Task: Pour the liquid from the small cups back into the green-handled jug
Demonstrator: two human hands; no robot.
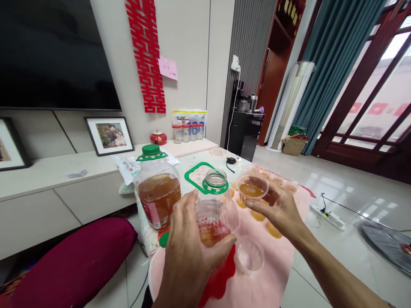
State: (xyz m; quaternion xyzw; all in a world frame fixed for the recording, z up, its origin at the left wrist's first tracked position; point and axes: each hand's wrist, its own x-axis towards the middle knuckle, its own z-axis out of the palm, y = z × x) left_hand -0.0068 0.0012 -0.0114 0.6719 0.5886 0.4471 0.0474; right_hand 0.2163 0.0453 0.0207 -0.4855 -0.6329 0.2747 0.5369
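My left hand (189, 252) is wrapped around the near side of a clear plastic jug (221, 214) with an uncapped mouth and a green handle ring. Some amber liquid shows low inside it. To its right, my right hand (282, 205) grips a clear plastic cup (252, 188) of amber liquid by its side, held above the table. A second cup (249, 255), with no liquid visible in it, stands on the pink cloth below. Several cups of amber liquid (258, 214) sit partly hidden behind my right hand. A green cap (164, 239) lies left of the held jug.
A capped jug of brown liquid (159, 194) stands at the table's left. A black tape measure (230, 161) lies toward the back. Glass jars with red lids (185, 133) are on the cabinet. A maroon stool (80, 263) is at lower left, a power strip (327, 217) on the right floor.
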